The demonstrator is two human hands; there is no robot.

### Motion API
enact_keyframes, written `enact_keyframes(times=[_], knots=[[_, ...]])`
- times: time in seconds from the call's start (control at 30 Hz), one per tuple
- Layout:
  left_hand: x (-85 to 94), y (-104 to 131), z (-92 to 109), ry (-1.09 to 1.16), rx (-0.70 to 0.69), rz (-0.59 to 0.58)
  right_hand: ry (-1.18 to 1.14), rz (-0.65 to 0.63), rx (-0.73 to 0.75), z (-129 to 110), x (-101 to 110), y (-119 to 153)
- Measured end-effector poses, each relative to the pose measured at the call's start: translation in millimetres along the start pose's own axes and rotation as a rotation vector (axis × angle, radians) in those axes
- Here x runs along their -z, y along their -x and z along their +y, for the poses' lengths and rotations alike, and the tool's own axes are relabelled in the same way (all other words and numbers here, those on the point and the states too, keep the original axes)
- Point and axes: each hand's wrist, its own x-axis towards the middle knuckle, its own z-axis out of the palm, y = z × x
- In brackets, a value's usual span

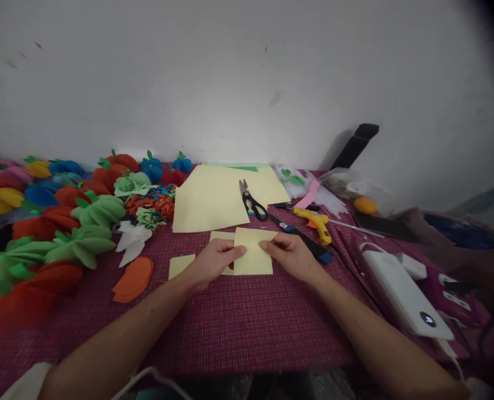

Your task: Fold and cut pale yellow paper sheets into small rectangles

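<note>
Between my two hands is a small pale yellow square sheet, which looks like paper or felt. My left hand pinches its left edge with the thumb on top, and my right hand pinches its upper right side. Partly behind the left fingers lies another yellow piece. One more small yellow piece rests left of my left wrist. Beyond the hands, large yellow sheets lie flat, with black-handled scissors on them.
Several colourful pumpkin-shaped crafts crowd the left side, near scraps and an orange cut piece. At right are a yellow glue gun, a utility knife, a pink strip, a white power bank and cables.
</note>
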Motion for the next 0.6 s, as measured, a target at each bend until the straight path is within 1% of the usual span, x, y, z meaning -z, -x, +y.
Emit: enact_keyframes(times=[0.1, 0.17, 0.23, 0.3, 0.47, 0.6], knots=[[0.3, 1.1, 1.9, 0.048, 0.007, -0.026, -0.026, -0.095, 0.041, -3.1, -0.5, 2.7], [-0.4, 2.3, 3.4, 0.071, 0.017, -0.045, -0.038, -0.164, 0.043, -4.6, -1.1, 4.1], [-0.9, 3.2, 4.2, 0.080, 0.017, -0.056, -0.032, -0.203, 0.035, -4.8, -1.4, 5.1], [-0.7, 3.1, 4.3, 0.077, 0.001, -0.047, -0.023, -0.201, 0.026, -4.1, -0.7, 5.4], [1.1, 1.6, 5.7, 0.038, -0.048, -0.028, -0.062, -0.121, 0.030, -2.8, 4.0, 2.2], [1.4, 2.2, 8.2, 0.069, -0.061, 0.000, -0.151, -0.128, 0.009, -3.6, 5.7, 0.2]])
